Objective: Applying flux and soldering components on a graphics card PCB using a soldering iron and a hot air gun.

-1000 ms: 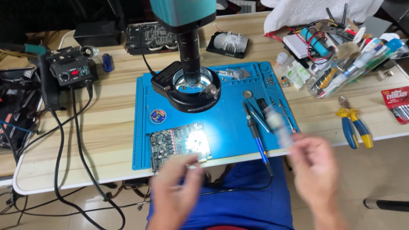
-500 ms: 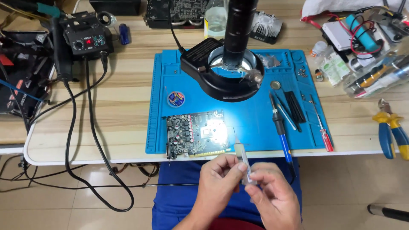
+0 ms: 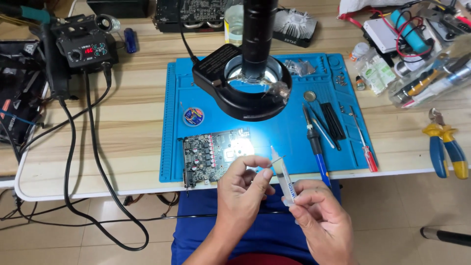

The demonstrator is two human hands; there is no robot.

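Both hands are working one syringe (image 3: 283,175) just off the desk edge: right hand (image 3: 321,216) gripping the barrel steady, left hand (image 3: 243,189) pinching its tip. Beyond, we're keeping the circuit board (image 3: 216,154) lit on the blue mat (image 3: 274,122) under the ring light (image 3: 245,86).

Taking the blue work mat (image 3: 206,127) as landmark: a small round blue and yellow label (image 3: 193,117) lies on its left half, and a syringe (image 3: 283,176) with a white label band with blue print is held just off its near edge. To the mat's far left, a black station (image 3: 84,46) shows a small red-lit display (image 3: 89,50). To its right stand small clear packets (image 3: 380,73) with green-and-white labels.
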